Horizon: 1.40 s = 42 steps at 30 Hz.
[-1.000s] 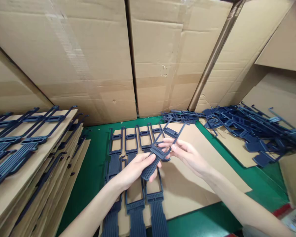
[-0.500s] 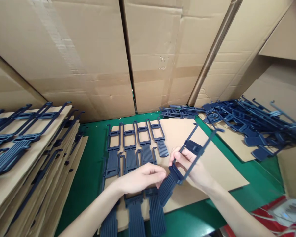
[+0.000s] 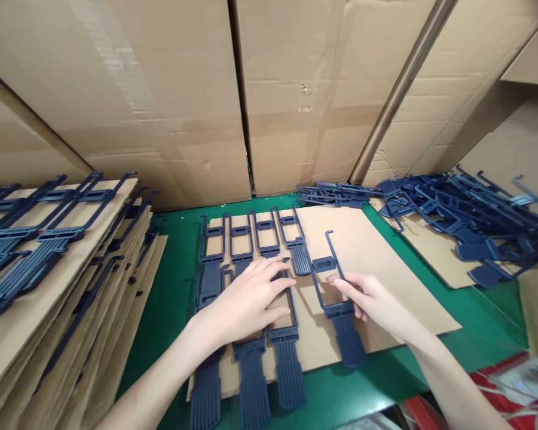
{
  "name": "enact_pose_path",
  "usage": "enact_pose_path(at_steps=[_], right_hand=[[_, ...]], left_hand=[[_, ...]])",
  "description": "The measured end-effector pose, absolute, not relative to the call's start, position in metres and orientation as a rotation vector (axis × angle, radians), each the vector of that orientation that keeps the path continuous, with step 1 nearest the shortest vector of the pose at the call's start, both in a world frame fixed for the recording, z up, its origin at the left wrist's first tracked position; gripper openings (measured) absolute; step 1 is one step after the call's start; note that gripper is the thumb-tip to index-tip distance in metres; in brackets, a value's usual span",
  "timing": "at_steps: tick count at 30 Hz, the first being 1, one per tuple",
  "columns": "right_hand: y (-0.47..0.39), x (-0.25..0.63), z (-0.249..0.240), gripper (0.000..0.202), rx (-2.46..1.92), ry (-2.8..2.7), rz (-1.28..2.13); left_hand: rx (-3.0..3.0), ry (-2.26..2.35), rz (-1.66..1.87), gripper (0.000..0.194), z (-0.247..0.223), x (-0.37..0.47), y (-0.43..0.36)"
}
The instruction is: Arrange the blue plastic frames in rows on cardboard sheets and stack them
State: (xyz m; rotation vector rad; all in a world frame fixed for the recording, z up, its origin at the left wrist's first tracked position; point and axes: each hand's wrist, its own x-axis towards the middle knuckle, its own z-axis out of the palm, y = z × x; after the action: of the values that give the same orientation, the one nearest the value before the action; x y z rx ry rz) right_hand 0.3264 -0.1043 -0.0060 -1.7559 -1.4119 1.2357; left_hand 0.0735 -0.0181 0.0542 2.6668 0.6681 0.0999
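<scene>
Between the thumb and fingers of my right hand (image 3: pixel 367 295) is one side bar of a dark blue plastic frame part (image 3: pixel 350 340), with its ribbed end toward me and its hooked end away. My left hand (image 3: pixel 255 295) is spread palm down over similar parts laid in two rows on a cardboard sheet (image 3: pixel 394 269). Its fingers reach over the open frame of a front-row part (image 3: pixel 287 370); whether the fingertips touch it is unclear. In the back row, the rightmost part (image 3: pixel 301 257) lies just left of the held one.
Layered cardboard sheets (image 3: pixel 94 310) carrying more parts stand at the left. A tangled pile of blue parts (image 3: pixel 452 215) lies at the back right, a smaller heap (image 3: pixel 332 194) at the back. Tall cardboard boxes (image 3: pixel 170 101) wall off the green table (image 3: pixel 161 269).
My right hand has lowered the held part and turned it more upright in view. My left hand has moved away from its ribbed end and spread over the laid parts. The view has shifted slightly.
</scene>
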Motion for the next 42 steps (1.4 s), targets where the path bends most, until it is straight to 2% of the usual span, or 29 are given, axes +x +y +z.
enact_pose_path(at_steps=[7, 9, 14, 22, 31, 42], right_hand=[[-0.104, 0.313, -0.013, 0.041, -1.75, -1.457, 1.213], [-0.104, 0.308, -0.012, 0.043, -1.747, -1.432, 1.182], [-0.105, 0.299, -0.01, 0.053, -1.772, -1.363, 1.129], [-0.11, 0.295, -0.004, 0.045, -1.758, -1.472, 1.069], [-0.109, 0.294, -0.008, 0.049, -1.786, -1.504, 1.104], [-0.103, 0.298, -0.014, 0.041, -1.827, -1.587, 0.992]], left_hand=[[2.755, 0.687, -0.043, 0.073, 0.046, 0.079, -0.022], [2.768, 0.692, -0.05, 0.077, 0.044, 0.08, -0.022], [2.777, 0.69, -0.056, 0.071, 0.039, 0.079, -0.022], [2.748, 0.676, -0.036, 0.061, 0.034, 0.08, -0.023], [2.748, 0.672, -0.025, 0.053, 0.033, 0.085, -0.024], [2.778, 0.665, -0.022, 0.051, 0.031, 0.084, -0.025]])
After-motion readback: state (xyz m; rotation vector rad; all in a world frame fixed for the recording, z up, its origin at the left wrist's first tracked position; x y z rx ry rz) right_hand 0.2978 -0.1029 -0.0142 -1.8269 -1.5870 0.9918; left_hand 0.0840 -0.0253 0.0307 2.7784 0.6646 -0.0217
